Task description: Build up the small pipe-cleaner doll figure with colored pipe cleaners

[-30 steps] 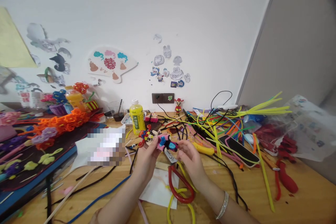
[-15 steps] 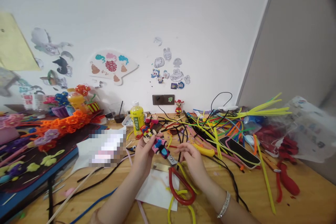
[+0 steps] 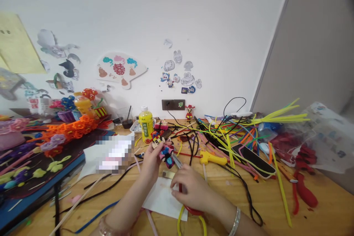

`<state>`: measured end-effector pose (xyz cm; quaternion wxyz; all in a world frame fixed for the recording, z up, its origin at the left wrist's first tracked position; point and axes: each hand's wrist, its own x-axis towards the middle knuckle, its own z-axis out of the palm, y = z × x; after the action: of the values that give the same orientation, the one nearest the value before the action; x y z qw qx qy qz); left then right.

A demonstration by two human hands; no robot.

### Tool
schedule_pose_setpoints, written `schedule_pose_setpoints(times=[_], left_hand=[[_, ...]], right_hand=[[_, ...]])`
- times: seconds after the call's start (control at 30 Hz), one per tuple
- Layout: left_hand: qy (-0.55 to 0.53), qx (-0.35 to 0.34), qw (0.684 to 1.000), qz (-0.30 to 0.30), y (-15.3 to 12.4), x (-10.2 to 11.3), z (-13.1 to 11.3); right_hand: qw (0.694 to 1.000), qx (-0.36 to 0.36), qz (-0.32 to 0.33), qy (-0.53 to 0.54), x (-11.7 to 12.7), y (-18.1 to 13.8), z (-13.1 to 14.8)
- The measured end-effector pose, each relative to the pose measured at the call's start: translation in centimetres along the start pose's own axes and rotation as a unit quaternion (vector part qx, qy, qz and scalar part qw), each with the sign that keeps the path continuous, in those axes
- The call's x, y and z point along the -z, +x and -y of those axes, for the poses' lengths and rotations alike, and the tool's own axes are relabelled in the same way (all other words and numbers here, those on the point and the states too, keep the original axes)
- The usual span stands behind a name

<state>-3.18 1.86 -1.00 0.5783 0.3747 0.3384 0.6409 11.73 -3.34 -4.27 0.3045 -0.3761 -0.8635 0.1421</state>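
My left hand point(image 3: 151, 158) is closed around a small pipe-cleaner doll point(image 3: 166, 156) with a red and blue headpiece and pink and blue clothing. The doll is tilted, its lower end pointing right and down. Beside that end are the metal blades of red-handled scissors point(image 3: 177, 161); whether they touch it I cannot tell. My right hand point(image 3: 190, 188) has its fingers curled on the scissors' handles, which it mostly covers. Under the hands lies white paper point(image 3: 163, 199), with a yellow pipe cleaner point(image 3: 203, 225) looped close by.
A yellow glue gun point(image 3: 212, 158) lies right of the doll, near a phone point(image 3: 253, 160). Behind stand a drink bottle point(image 3: 146, 125) and a red-hatted doll point(image 3: 189, 113). Pipe cleaners point(image 3: 279, 112) pile up at right; orange fuzzy flowers point(image 3: 80, 129) lie left.
My right hand has moved down and left and closed on the scissors' handles, which lay free of it before. My left hand still holds the doll in nearly the same place.
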Motion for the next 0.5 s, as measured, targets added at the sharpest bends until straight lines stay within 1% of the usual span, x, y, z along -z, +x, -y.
schedule_pose_setpoints(times=[0.1,0.2,0.3,0.4,0.5], left_hand=[[0.003,-0.001,1.0,-0.003,0.0,0.0,0.0],[0.01,0.005,1.0,-0.009,0.0,-0.2,-0.1],[0.027,0.009,1.0,-0.01,-0.1,-0.3,0.0],[0.033,0.015,0.999,0.008,-0.1,-0.4,0.2],[0.008,0.049,0.999,0.022,-0.3,-0.6,0.2]], right_hand=[[0.992,0.06,0.055,-0.101,-0.7,-0.2,0.4],[0.983,0.101,0.086,-0.127,-1.4,-0.2,0.2],[0.98,0.117,0.084,-0.135,-2.1,-0.1,-0.1],[0.976,0.122,0.074,-0.166,-2.7,-0.1,-0.2],[0.971,0.115,0.061,-0.2,-3.5,-0.1,-0.2]])
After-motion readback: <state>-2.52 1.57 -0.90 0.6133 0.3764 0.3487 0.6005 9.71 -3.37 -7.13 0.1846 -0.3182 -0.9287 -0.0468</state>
